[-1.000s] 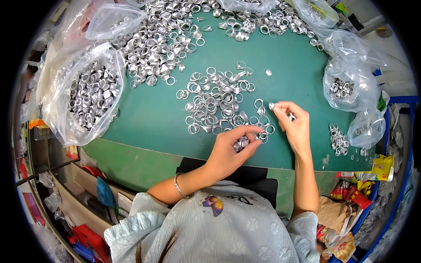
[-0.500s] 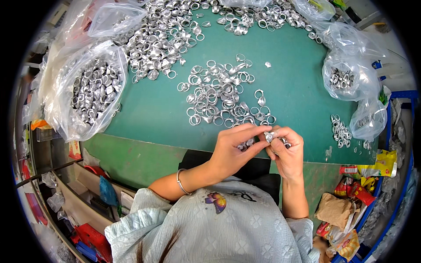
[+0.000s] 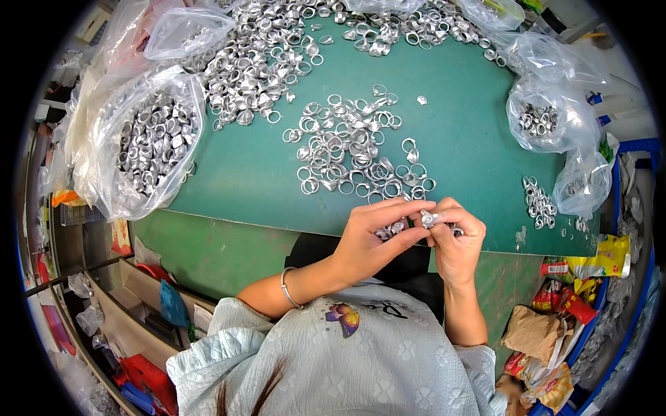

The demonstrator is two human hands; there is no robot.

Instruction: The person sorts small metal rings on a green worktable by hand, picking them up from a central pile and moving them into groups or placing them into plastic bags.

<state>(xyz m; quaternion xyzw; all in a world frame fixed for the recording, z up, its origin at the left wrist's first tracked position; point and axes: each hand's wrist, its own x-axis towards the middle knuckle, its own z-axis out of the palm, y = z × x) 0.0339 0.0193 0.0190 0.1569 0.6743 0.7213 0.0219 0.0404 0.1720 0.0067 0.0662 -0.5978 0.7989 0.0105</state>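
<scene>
Both hands meet at the near edge of the green table. A silver-coloured metal ring is pinched in my right hand, its face turned up, and part of another ring shows within the curled fingers. My left hand is curled around several metal rings; its thumb and fingertips come close to the ring in the right. Whether the left fingertips touch that ring is hard to see. Just beyond the hands lies a loose pile of similar rings on the table.
A larger ring heap covers the far left of the green table. An open plastic bag of rings stands left; smaller bags sit right, near a small ring cluster. Packets fill a blue-framed rack right.
The right hand has shifted slightly right, and the left fingertips have come a little away from the ring, showing more of its face. The piles look unchanged.
</scene>
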